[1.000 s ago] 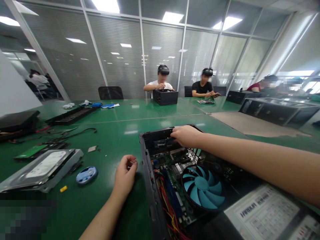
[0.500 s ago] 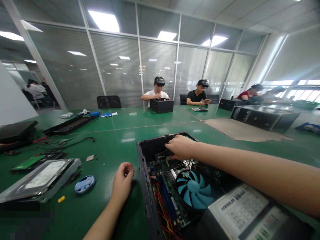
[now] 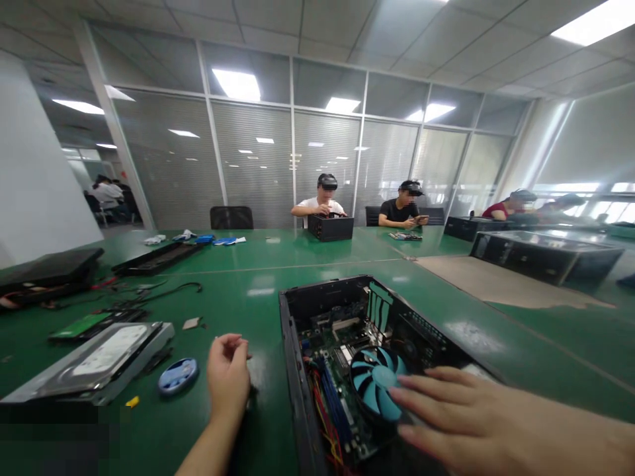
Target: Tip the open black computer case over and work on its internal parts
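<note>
An open black computer case [image 3: 286, 344] lies in front of me with its insides facing up. A turquoise cooling fan [image 3: 380, 380] sits on the circuit board inside, with blue memory slots and red and yellow wires [image 3: 317, 403] to its left. Over the right part of the fan and the near right of the case, my right hand [image 3: 461, 410] is stretched out flat, fingers spread, holding nothing. It covers most of the power supply. Left of the case, my left hand [image 3: 229, 370] rests by the table with fingers curled together; what they hold, if anything, is hidden.
On the green table [image 3: 238, 304] at left are a hard drive in a metal bracket [image 3: 106, 360], a round blue dish [image 3: 178, 377], a yellow bit [image 3: 132, 401] and cables [image 3: 183, 289]. Cardboard [image 3: 496, 284] lies at right under another case [image 3: 540, 254]. Co-workers sit across.
My right hand has come back from the far inner wall of the case to above the fan, its fingers opening out. My left hand stays curled nearby. The view has tilted up.
</note>
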`<state>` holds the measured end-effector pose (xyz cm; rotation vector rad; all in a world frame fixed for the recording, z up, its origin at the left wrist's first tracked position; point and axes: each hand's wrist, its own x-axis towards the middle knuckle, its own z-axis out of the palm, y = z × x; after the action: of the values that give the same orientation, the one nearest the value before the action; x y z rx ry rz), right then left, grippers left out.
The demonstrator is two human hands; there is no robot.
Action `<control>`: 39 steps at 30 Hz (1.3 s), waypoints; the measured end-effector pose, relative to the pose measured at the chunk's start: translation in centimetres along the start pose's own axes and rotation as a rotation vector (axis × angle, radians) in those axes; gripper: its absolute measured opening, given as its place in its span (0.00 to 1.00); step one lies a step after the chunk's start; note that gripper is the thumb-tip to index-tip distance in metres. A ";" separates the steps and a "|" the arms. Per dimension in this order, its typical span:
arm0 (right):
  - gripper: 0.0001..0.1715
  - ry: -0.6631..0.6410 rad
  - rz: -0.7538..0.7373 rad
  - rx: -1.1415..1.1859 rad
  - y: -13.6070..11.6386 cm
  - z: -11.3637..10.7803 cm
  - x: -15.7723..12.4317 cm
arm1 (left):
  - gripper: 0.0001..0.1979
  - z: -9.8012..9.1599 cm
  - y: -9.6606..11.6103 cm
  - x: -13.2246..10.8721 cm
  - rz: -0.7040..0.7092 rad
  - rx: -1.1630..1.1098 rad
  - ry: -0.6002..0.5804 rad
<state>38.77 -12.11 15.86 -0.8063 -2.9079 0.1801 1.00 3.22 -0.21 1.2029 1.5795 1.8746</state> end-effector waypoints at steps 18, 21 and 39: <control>0.26 0.689 0.213 0.178 7.8 17.1 25.0 | 0.13 -0.3 0.5 -1.0 0.128 0.087 -0.149; 0.23 0.819 0.295 0.291 7.6 17.5 19.6 | 0.13 0.2 0.1 -0.8 0.108 0.092 -0.196; 0.08 0.742 0.604 0.749 10.9 16.5 10.4 | 0.17 1.3 1.8 -1.9 0.036 0.168 -0.498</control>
<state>33.04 1.21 -1.17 -1.2089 -1.6524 0.7646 3.44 2.01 0.79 1.6254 1.4542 1.3324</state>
